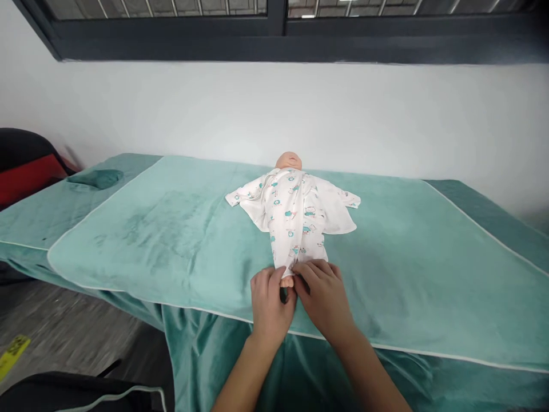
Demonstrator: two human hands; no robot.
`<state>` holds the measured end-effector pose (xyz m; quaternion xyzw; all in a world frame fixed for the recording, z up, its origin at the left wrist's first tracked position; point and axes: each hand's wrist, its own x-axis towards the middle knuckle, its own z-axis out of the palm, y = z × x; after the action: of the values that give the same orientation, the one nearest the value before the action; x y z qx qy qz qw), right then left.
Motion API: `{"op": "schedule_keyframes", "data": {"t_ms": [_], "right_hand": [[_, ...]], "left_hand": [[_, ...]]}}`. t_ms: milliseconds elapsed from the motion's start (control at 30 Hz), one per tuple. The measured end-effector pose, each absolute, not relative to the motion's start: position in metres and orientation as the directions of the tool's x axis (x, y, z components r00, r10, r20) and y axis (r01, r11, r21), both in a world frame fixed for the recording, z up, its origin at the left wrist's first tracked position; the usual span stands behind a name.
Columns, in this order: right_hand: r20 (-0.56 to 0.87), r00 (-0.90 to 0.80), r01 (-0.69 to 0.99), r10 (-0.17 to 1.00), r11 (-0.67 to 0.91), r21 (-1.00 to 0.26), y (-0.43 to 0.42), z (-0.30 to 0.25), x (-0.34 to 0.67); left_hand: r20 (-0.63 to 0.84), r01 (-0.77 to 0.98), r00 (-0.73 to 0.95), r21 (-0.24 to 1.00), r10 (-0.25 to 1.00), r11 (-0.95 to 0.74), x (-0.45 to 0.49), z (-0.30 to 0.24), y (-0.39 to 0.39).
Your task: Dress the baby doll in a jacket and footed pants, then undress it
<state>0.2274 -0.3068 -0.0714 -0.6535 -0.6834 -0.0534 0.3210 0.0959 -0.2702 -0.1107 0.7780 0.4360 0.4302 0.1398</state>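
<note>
A baby doll [289,160] lies on its back on the green bed cover, its head toward the wall. It wears a white printed shirt [338,217], its front spread out to the sides, and white printed trousers [283,243]. At the doll's feet, my left hand [271,300] pinches the trouser hem beside a bare foot [287,281]. My right hand [325,290] is closed on the same hem from the other side, its fingertips partly hidden. The doll's other foot is out of sight behind my right hand.
The bed [394,269] stands against a white wall [257,109] below a dark window frame [171,43]. A face hole [96,179] is at its left end. A black and red chair [30,171] stands at the far left, and a black item [72,395] at the lower left.
</note>
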Motion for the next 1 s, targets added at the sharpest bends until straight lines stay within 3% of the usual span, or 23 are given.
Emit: {"op": "schedule_keyframes", "data": {"t_ms": [133,433,533,633,700,800,900,1000], "right_hand": [[0.495,0.025,0.907,0.868,0.188,-0.376,-0.309,-0.064,0.213],[0.528,-0.012,0.851,0.849,0.286,-0.441,-0.333,-0.066,0.201],[0.599,0.156,0.808,0.786,0.247,-0.535,-0.345,-0.081,0.225],[0.533,0.420,0.759,0.734,0.037,-0.649,-0.351,-0.100,0.253],[0.443,0.486,0.736,0.754,-0.080,-0.672,-0.348,-0.109,0.266],[0.359,0.449,0.770,0.818,-0.151,-0.620,-0.334,-0.109,0.275],[0.331,0.416,0.777,0.847,-0.142,-0.613,-0.322,-0.102,0.274],[0.330,0.385,0.700,0.862,-0.040,-0.713,-0.325,-0.098,0.270]], "left_hand": [[0.610,0.565,0.216,0.559,0.762,-0.607,0.079,-0.114,-0.270],[0.556,0.581,0.214,0.589,0.803,-0.562,0.060,-0.121,-0.269],[0.562,0.563,0.196,0.607,0.804,-0.561,0.060,-0.121,-0.277],[0.618,0.553,0.174,0.583,0.766,-0.596,0.063,-0.114,-0.285],[0.656,0.539,0.236,0.526,0.717,-0.658,0.069,-0.106,-0.288],[0.648,0.522,0.402,0.418,0.647,-0.744,0.083,-0.092,-0.289],[0.572,0.566,0.522,0.322,0.632,-0.759,0.097,-0.082,-0.286],[0.502,0.599,0.564,0.298,0.656,-0.743,0.106,-0.076,-0.284]]}}
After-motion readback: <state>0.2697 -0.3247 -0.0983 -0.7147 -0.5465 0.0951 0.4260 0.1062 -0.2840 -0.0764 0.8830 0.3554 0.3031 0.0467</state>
